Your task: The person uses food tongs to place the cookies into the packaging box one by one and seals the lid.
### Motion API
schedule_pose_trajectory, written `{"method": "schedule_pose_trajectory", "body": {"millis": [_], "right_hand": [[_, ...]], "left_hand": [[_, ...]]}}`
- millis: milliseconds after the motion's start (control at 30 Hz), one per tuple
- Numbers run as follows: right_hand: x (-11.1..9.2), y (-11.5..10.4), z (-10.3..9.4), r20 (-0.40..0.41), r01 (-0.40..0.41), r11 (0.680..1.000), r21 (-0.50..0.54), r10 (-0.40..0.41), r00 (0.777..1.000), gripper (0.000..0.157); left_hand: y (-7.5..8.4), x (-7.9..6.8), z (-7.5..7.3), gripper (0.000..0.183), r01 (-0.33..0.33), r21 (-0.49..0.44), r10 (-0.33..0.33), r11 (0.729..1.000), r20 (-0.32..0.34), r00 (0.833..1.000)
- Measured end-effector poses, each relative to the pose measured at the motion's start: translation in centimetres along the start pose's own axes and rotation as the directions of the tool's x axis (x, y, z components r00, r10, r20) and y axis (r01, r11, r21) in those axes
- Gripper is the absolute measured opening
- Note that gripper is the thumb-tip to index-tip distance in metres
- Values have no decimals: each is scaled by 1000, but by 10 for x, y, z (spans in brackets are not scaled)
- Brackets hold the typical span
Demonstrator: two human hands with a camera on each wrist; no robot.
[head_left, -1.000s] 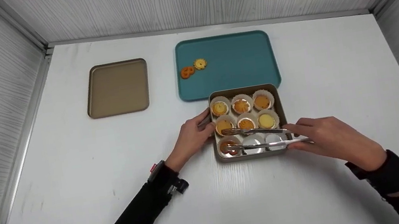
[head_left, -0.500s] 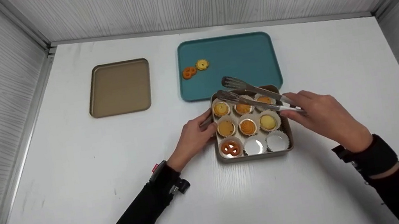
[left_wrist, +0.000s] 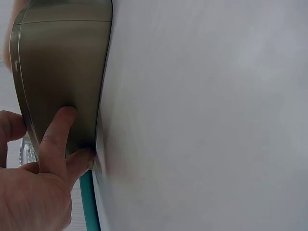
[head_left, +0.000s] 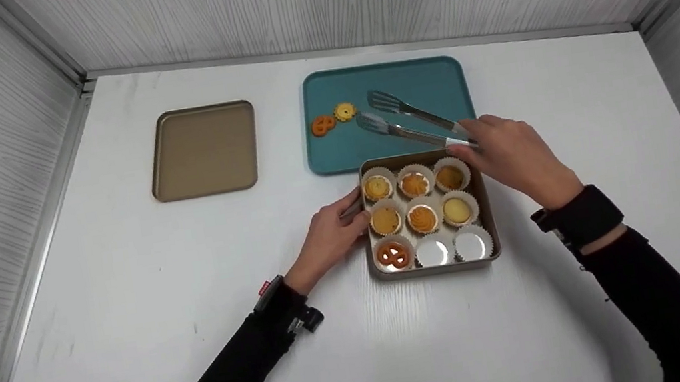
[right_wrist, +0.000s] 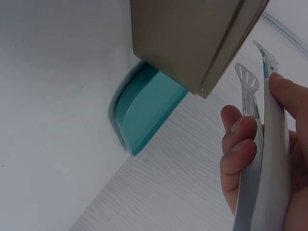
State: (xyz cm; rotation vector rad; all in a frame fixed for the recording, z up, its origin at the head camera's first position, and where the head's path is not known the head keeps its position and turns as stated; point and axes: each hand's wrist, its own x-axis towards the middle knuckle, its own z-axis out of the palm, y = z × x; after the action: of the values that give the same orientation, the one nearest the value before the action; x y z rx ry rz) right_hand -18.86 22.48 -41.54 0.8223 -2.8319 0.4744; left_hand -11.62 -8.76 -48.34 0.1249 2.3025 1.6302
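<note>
A brown square tin (head_left: 438, 268) holds paper cups with several cookies, among them a pretzel-shaped cookie (head_left: 393, 254) in the front left cup. My left hand (head_left: 330, 236) rests against the tin's left wall; in the left wrist view, extended fingers (left_wrist: 55, 137) press its side. Metal tongs with white handles (head_left: 416, 134) are in my right hand (head_left: 515, 154), thumb on one arm and fingers round the other. Their slotted tips are spread over the teal tray (head_left: 424, 80), nothing between them. Just left of the tips lie a yellow scalloped cookie (head_left: 340, 113) and a pretzel cookie (head_left: 323, 125).
A flat brown square tray (head_left: 204, 150) lies at the back left of the white table (head_left: 219, 236). The tin stands right at the teal tray's front edge. Two front cups (head_left: 472, 244) in the tin hold no cookie. Grey wood-grain panels (head_left: 352, 0) border the table.
My right hand has carried the tongs up and away from the tin's front row to above the teal tray, and the tips have spread. The left hand stays at the tin.
</note>
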Motion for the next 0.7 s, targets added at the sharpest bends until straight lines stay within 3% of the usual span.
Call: {"method": "schedule_pose_trajectory", "body": {"millis": [300,700], "right_hand": [[30,-5,8,69,-42,999,-23,44,997,36],[53,-12,16,66,-8,997,-71,13,998,38]], "left_hand": [[-1,0,0,60,-6,-9,6,1000,9,1000],[0,0,0,61,1,-23,-1,1000,13,1000]]}}
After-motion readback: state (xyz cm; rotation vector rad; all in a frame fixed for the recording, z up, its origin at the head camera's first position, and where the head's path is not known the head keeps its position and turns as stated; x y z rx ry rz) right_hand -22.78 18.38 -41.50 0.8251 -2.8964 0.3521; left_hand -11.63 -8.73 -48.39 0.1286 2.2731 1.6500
